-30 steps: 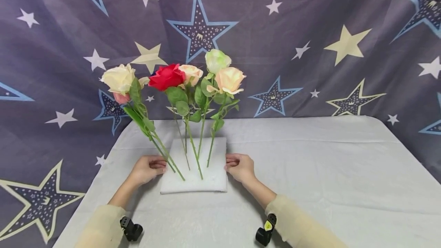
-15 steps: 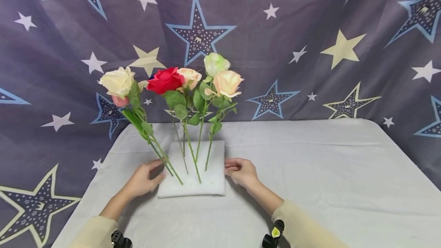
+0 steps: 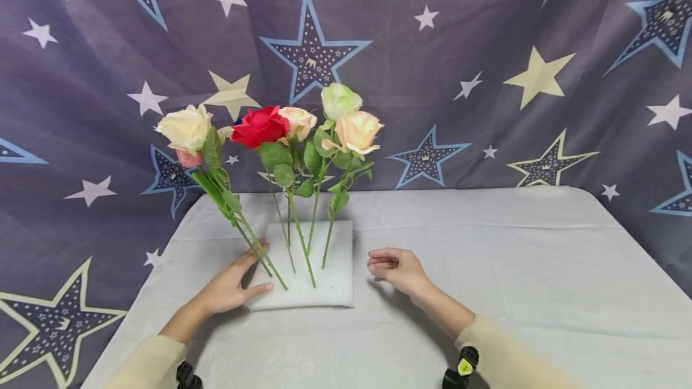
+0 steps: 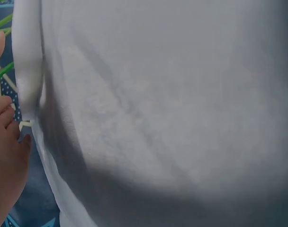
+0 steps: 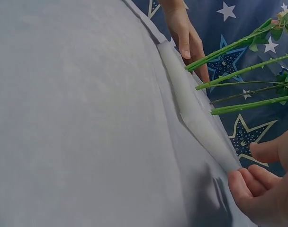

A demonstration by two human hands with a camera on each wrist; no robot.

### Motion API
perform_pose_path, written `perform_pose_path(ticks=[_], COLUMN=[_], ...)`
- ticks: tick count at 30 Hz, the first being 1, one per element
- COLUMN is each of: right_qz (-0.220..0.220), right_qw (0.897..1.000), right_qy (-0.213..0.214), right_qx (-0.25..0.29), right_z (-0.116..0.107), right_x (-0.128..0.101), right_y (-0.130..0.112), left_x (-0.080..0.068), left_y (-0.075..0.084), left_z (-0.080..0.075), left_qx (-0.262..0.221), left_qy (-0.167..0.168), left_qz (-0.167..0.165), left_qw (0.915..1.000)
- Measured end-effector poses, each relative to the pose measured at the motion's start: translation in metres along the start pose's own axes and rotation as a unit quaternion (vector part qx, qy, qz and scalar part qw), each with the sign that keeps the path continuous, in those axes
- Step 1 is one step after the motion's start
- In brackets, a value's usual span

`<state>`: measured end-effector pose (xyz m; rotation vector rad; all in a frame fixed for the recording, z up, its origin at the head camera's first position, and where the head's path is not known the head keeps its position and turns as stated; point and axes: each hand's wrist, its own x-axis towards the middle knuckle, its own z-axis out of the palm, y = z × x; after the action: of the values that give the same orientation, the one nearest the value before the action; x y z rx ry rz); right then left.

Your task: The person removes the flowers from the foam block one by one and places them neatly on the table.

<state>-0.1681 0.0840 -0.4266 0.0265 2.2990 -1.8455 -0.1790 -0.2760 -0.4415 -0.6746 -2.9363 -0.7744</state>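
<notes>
Since half a second ago the right hand (image 3: 397, 269) has drawn away from the foam block (image 3: 330, 284); it now sits just beside the block's right edge, fingers loosely curled, holding nothing. The left hand (image 3: 229, 287) has spread, fingers straight and flat, thumb lying on the block's near left corner. The block is a white, soft-edged slab, left of centre on the table (image 3: 513, 257), which wears a pale crinkled cloth. Artificial roses (image 3: 262, 125) stand in it on thin green stems, the left ones leaning across the left hand. A star-printed curtain (image 3: 486, 47) hangs behind.
</notes>
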Motion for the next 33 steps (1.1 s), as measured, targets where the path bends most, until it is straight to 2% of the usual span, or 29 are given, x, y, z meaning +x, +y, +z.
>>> perform_pose_path(ticks=[3, 8, 16, 24, 33], right_qz=[-0.013, -0.031, -0.054, -0.074, -0.095], right_qw=[1.000, 0.998, 0.995, 0.993, 0.989], right_qy=[-0.017, -0.043, -0.056, -0.062, -0.073], right_qx=[-0.012, -0.032, -0.055, -0.073, -0.084], right_z=[-0.006, -0.012, -0.013, -0.014, -0.014], right_x=[-0.003, -0.006, -0.007, -0.005, -0.002], right_y=[-0.002, -0.005, -0.014, -0.024, -0.039], left_x=[0.001, 0.001, 0.001, -0.003, -0.004], left_y=[0.002, 0.003, 0.004, 0.003, 0.002], left_z=[0.002, 0.005, 0.003, 0.001, 0.000], left_qx=[0.014, 0.032, 0.042, 0.103, 0.130], left_qy=[-0.007, -0.026, -0.036, -0.041, -0.050], left_qz=[0.009, 0.006, 0.011, 0.040, 0.039], left_qw=[0.9998, 0.9991, 0.9984, 0.9931, 0.9895])
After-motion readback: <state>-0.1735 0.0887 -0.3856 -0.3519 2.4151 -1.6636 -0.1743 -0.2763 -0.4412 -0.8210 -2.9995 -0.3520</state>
